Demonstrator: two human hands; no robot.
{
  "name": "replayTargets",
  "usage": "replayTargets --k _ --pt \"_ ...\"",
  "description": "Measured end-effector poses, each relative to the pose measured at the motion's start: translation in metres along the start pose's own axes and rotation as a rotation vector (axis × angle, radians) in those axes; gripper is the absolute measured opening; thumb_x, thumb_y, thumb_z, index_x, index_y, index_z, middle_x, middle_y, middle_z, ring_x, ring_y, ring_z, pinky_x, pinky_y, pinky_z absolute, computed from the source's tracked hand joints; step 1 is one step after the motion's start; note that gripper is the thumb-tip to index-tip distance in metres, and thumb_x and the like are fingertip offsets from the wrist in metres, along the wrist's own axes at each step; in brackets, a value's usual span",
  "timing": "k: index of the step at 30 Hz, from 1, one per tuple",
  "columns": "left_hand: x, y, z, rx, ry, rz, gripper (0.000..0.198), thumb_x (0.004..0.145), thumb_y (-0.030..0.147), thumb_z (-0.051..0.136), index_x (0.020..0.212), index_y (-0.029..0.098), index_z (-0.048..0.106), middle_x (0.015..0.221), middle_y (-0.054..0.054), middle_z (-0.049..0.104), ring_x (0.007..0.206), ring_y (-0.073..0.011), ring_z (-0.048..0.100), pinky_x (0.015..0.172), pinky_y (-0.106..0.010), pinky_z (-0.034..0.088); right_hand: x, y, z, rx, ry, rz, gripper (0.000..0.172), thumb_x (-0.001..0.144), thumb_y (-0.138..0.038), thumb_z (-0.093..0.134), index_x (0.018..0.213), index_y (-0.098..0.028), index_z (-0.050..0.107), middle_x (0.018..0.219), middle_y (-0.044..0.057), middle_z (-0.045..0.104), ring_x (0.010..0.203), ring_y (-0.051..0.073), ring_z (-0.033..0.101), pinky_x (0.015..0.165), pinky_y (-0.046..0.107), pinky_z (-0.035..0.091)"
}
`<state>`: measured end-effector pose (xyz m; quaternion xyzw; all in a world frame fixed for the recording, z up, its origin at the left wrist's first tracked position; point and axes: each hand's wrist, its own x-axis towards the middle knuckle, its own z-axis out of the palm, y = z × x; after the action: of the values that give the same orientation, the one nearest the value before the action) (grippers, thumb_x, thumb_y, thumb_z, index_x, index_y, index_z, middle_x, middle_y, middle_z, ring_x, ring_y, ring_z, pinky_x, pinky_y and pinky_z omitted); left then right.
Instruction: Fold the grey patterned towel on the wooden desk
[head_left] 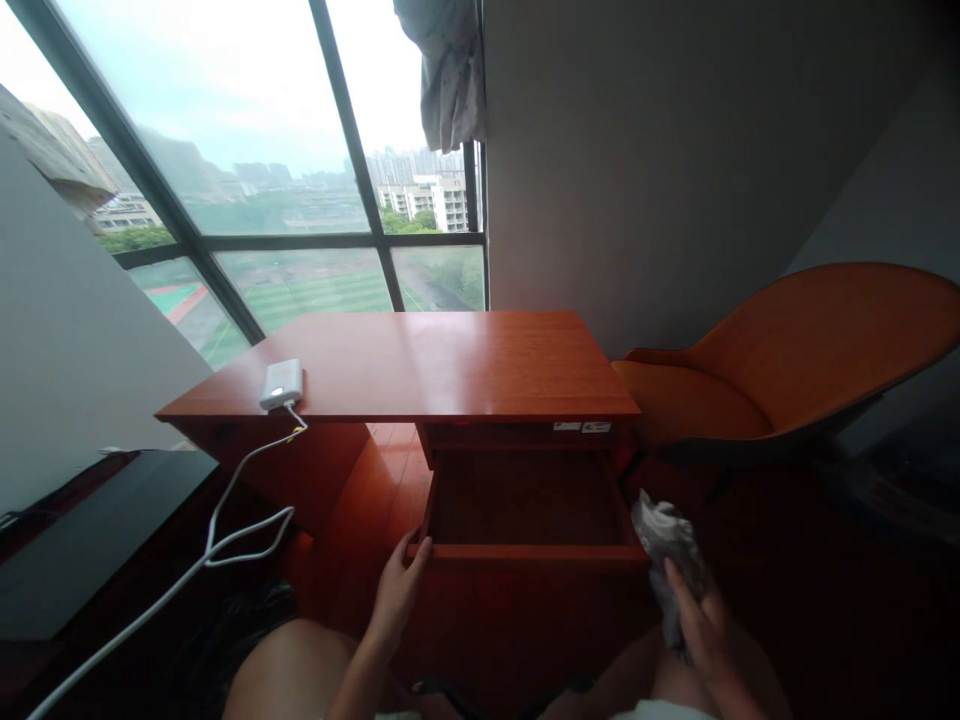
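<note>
Left hand (pixel 397 583) on open drawer (pixel 529 552)

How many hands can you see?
2. The left hand touches the left end of the open drawer; the right hand holds a crumpled gray cloth near the right end. No others show.

Markings: no legible text.
Two white labels, a left-hand label (pixel 567 426) and a right-hand label (pixel 596 427), sit side by side beneath the front edge of the wooden desktop (pixel 480 360), above the open drawer (pixel 525 552); the right-hand one bears dark marks (too small to read). The white corded device (pixel 283 380) on the desktop shows a bright round patch, characters indistinguishable.
</note>
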<state>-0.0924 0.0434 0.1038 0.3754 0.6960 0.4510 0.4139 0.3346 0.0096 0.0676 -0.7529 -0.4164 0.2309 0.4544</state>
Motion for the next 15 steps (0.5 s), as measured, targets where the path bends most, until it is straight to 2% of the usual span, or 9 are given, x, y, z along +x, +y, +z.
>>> replayTargets --k 2,3,4,5,7,8,11,13,15 --pt "0.005 -0.005 0.001 -0.113 0.004 -0.011 0.049 0.074 0.051 0.062 0.108 0.016 0.066 0.119 -0.011 0.067 0.121 -0.0317 0.054 0.107 -0.042 0.036 -0.013 -0.023 0.02 -0.145 -0.138 -0.332 0.045 0.076 -0.036 0.053 0.116 -0.015 0.058 0.126 0.016 0.061 0.124 0.03 0.05 0.109 0.051 0.035" --pt "0.008 -0.008 0.001 -0.182 0.004 -0.022 0.045 0.074 0.05 0.062 0.105 0.017 0.067 0.119 -0.01 0.068 0.122 -0.0311 0.053 0.108 -0.041 0.034 -0.022 -0.037 0.034 -0.256 -0.258 -0.511 0.042 0.074 -0.026 0.053 0.115 -0.02 0.059 0.127 0.012 0.061 0.127 0.029 0.047 0.113 0.052 0.028" --pt "0.01 -0.012 0.001 -0.256 0.001 -0.04 0.042 0.075 0.048 0.062 0.104 0.018 0.067 0.118 -0.009 0.068 0.122 -0.0305 0.053 0.109 -0.042 0.034 -0.031 -0.052 0.049 -0.349 -0.377 -0.637 0.051 0.071 -0.015 0.051 0.12 -0.026 0.056 0.133 0.006 0.058 0.131 0.026 0.043 0.117 0.053 0.021" --pt "0.012 -0.015 0.0 -0.332 -0.002 -0.07 0.04 0.076 0.046 0.062 0.103 0.018 0.068 0.117 -0.009 0.069 0.121 -0.03 0.054 0.109 -0.042 0.034 -0.04 -0.067 0.066 -0.412 -0.444 -0.706 0.058 0.07 -0.01 0.049 0.124 -0.03 0.052 0.141 0.002 0.052 0.136 0.025 0.036 0.118 0.052 0.015" --pt "0.013 -0.019 -0.001 -0.478 -0.015 -0.149 0.034 0.079 0.041 0.061 0.102 0.017 0.068 0.113 -0.008 0.071 0.118 -0.0283 0.057 0.107 -0.043 0.038 -0.06 -0.101 0.103 -0.435 -0.519 -0.75 0.058 0.073 -0.015 0.049 0.128 -0.033 0.047 0.148 0.0 0.043 0.14 0.026 0.028 0.119 0.054 0.011" --pt "0.013 -0.02 -0.002 -0.543 -0.026 -0.186 0.032 0.081 0.04 0.058 0.102 0.017 0.068 0.111 -0.008 0.071 0.116 -0.0269 0.059 0.106 -0.042 0.039 -0.07 -0.118 0.121 -0.429 -0.558 -0.751 0.057 0.075 -0.021 0.051 0.131 -0.034 0.044 0.148 0.001 0.042 0.139 0.028 0.029 0.118 0.055 0.011" --pt "0.011 -0.022 -0.005 -0.702 -0.07 -0.262 0.032 0.088 0.04 0.049 0.104 0.019 0.068 0.11 -0.007 0.072 0.114 -0.0226 0.061 0.106 -0.038 0.04 -0.099 -0.163 0.171 -0.419 -0.709 -0.793 0.07 0.074 -0.037 0.058 0.139 -0.031 0.033 0.149 0.01 0.039 0.135 0.036 0.032 0.114 0.061 0.016" --pt "0.011 -0.024 -0.007 -0.805 -0.089 -0.294 0.036 0.09 0.042 0.044 0.105 0.02 0.068 0.111 -0.006 0.072 0.114 -0.0215 0.061 0.106 -0.037 0.042 -0.115 -0.185 0.196 -0.387 -0.798 -0.866 0.074 0.077 -0.046 0.052 0.143 -0.026 0.025 0.151 0.016 0.033 0.137 0.041 0.028 0.112 0.065 0.016" --pt "0.011 -0.028 -0.011 -0.899 -0.116 -0.315 0.04 0.091 0.044 0.04 0.105 0.02 0.068 0.11 -0.006 0.073 0.115 -0.022 0.061 0.105 -0.038 0.042 -0.126 -0.2 0.211 -0.345 -0.843 -0.919 0.075 0.08 -0.057 0.042 0.144 -0.023 0.023 0.153 0.02 0.027 0.139 0.043 0.024 0.111 0.068 0.015"
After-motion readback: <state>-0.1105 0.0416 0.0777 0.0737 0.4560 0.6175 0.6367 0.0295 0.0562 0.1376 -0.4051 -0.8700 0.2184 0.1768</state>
